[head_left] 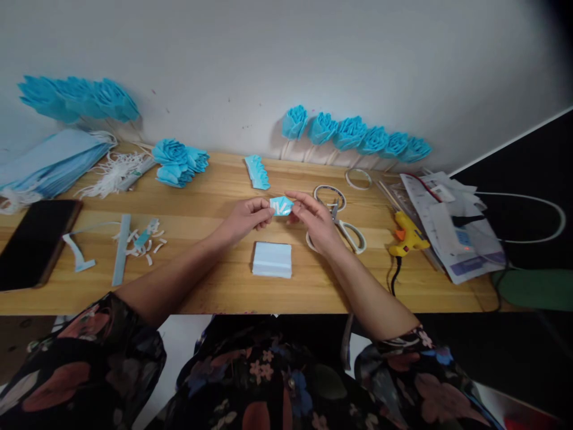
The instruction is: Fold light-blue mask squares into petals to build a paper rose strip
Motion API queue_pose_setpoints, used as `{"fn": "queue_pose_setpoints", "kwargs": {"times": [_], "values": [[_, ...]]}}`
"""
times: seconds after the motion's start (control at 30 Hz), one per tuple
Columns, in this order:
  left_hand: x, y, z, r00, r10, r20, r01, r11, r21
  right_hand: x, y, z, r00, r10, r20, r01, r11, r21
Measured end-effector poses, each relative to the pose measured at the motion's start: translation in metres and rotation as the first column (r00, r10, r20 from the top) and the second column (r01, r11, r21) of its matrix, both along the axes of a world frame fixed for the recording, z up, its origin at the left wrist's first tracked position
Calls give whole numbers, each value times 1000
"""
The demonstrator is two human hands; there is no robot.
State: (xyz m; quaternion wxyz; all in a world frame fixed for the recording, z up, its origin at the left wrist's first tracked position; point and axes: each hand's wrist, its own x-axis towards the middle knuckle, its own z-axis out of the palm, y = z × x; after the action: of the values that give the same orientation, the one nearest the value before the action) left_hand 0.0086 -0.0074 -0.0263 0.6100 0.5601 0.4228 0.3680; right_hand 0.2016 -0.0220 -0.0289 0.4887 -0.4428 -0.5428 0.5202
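Both hands meet above the middle of the wooden table, pinching a small folded piece of light blue material. My left hand grips its left end with closed fingers. My right hand holds its right end between thumb and fingertips. Just below the hands lies a small stack of pale blue cut squares. A folded blue strip rests farther back on the table.
Scissors and a yellow glue gun lie to the right, by papers. Blue fabric roses lean on the wall; more roses, a pile of blue masks, scraps and a black phone sit left.
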Motion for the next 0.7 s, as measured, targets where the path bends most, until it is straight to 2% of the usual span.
{"fn": "queue_pose_setpoints", "kwargs": {"times": [0.2, 0.33, 0.5, 0.7], "values": [[2, -1, 0, 998, -32, -57, 35, 997, 67, -3, -1, -2, 997, 61, 38, -62, 998, 13], [2, -2, 2, 997, -48, -60, 53, 995, 90, -2, 0, -4, 997, 40, 61, -42, 998, 38], [2, -3, 3, 995, -47, -91, 55, 995, 85, 0, -1, -2, 996, 46, 70, -46, 999, 11], [4, -2, -2, 985, -101, -143, 122, 982, 143, -4, -2, -2, 989, 80, 128, -88, 995, 56]]}}
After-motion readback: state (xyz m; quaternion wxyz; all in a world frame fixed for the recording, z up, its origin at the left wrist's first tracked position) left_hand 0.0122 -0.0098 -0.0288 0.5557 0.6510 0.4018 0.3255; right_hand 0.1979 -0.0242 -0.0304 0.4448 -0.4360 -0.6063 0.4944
